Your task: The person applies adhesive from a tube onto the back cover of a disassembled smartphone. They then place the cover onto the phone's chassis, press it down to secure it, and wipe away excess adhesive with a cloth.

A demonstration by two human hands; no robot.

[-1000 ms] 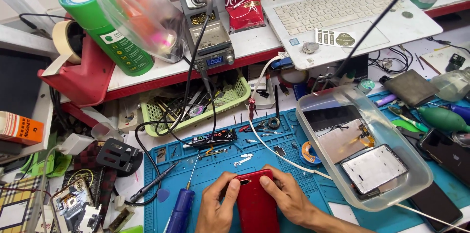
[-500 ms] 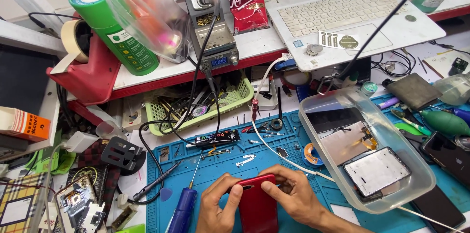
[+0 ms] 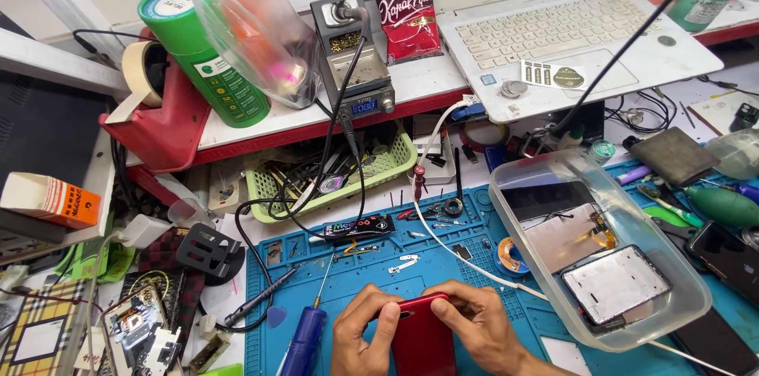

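Observation:
A red phone [image 3: 423,338] lies back-up on the blue work mat [image 3: 371,265] at the bottom middle. My left hand [image 3: 362,338] grips its left upper edge, with the fingers curled over the top corner. My right hand [image 3: 474,327] holds its right upper edge, thumb and fingers pressed on the top rim. Both hands meet at the phone's top end. The phone's lower part runs out of view.
A blue-handled screwdriver [image 3: 304,336] lies left of the hands. A clear plastic tub [image 3: 518,178] with phone parts stands to the right. A white cable [image 3: 474,265] crosses the mat. Behind are a green basket [image 3: 395,164], a soldering station [image 3: 356,52] and a white laptop [image 3: 569,36].
Both hands have slid up the red phone to its top edge, and the fingers now pinch the top corners. The view has shifted slightly.

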